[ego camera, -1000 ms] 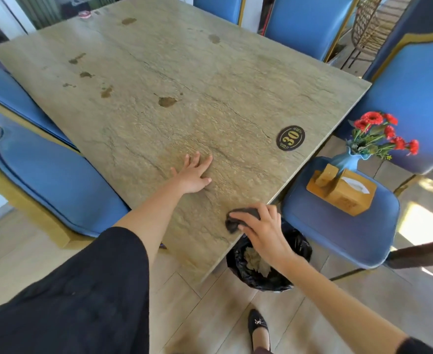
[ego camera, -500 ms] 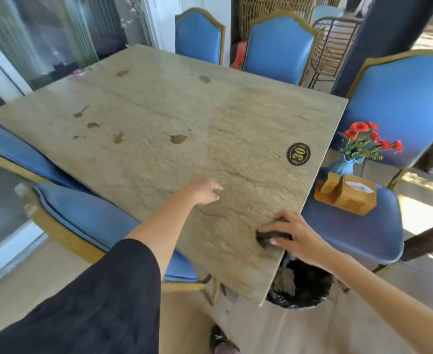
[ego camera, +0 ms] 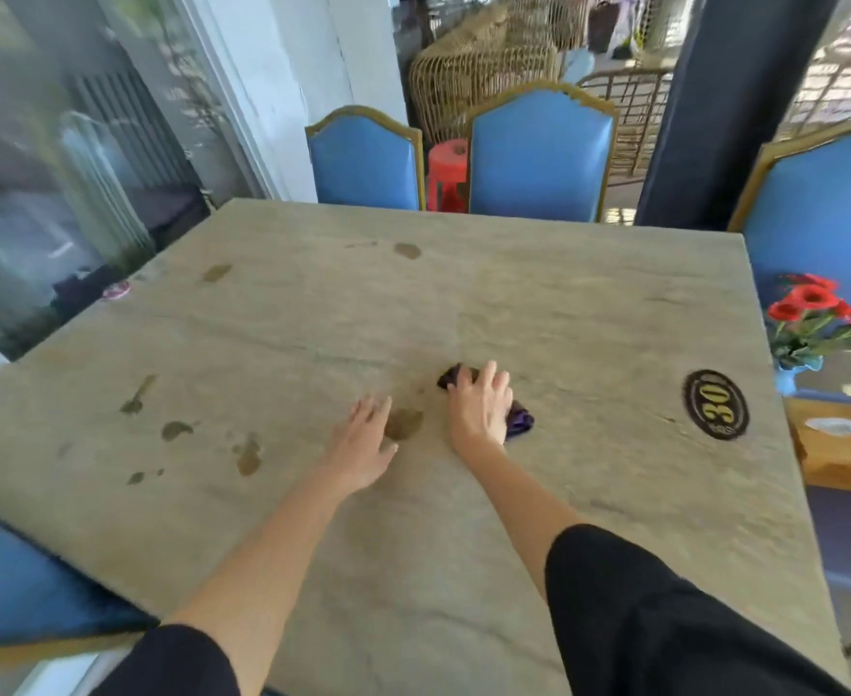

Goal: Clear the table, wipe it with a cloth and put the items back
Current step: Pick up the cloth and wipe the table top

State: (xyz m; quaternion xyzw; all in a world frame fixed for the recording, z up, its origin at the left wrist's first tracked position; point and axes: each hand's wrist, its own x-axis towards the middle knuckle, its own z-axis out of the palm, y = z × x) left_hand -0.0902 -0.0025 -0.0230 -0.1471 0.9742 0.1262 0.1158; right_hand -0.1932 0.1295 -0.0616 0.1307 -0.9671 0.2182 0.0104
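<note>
The stone-patterned table (ego camera: 564, 303) fills the head view, with several brown stains on it. My right hand (ego camera: 479, 409) holds a dark cloth (ego camera: 520, 422) down on the table's middle, fingers bent over the cloth's far edge. One stain (ego camera: 403, 423) lies just left of that hand. My left hand (ego camera: 363, 439) rests flat on the table beside this stain, fingers spread and holding nothing. More stains (ego camera: 248, 454) sit toward the left edge and near the far side. Red flowers in a blue vase (ego camera: 790, 376) and a wooden tissue box (ego camera: 840, 454) stand on a blue chair at the right.
A black oval number badge (ego camera: 716, 405) sits near the table's right edge. Blue chairs (ego camera: 539, 153) stand along the far side, another at the right (ego camera: 825, 218) and one at the left (ego camera: 21, 585). A red stool (ego camera: 447, 173) stands behind them.
My right hand has slid the cloth from the near right table edge up to the middle, beside a stain. My left hand moved forward too. The view tilted up and the bin left the frame.
</note>
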